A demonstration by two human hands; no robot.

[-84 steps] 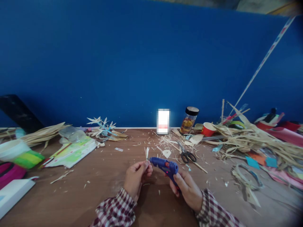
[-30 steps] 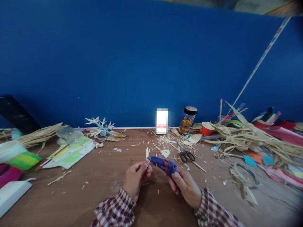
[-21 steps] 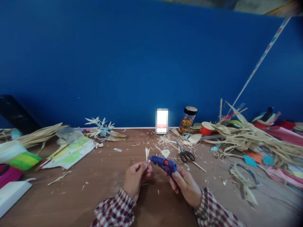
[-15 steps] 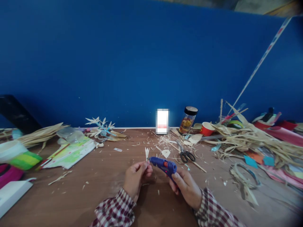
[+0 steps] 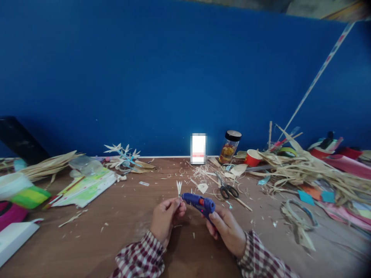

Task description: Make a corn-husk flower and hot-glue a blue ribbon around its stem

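Observation:
Between thumb and fingertips, my left hand [image 5: 165, 216] pinches a small pale flower-like piece [image 5: 179, 188], its thin petals fanning upward. My right hand [image 5: 227, 227] is wrapped round the handle of a blue glue gun [image 5: 198, 202] with a small pink light on its side. The gun's nozzle points left and meets the base of the pale piece, close by my left fingertips; whether glue is coming out I cannot tell. Just beyond the gun, black-handled scissors [image 5: 228, 191] lie among pale shavings [image 5: 203, 172].
A lidded jar [image 5: 228, 146] and a red paper cup [image 5: 253, 157] stand by the blue wall. Dried strips [image 5: 307, 170] pile up at the right. To the left are a painted sheet [image 5: 87, 187], a white-flowered spray [image 5: 123, 154] and a white box [image 5: 19, 239].
Both hands stay almost in place. The glue gun and the pale piece have shifted very slightly to the left, with the nozzle still at the piece's base.

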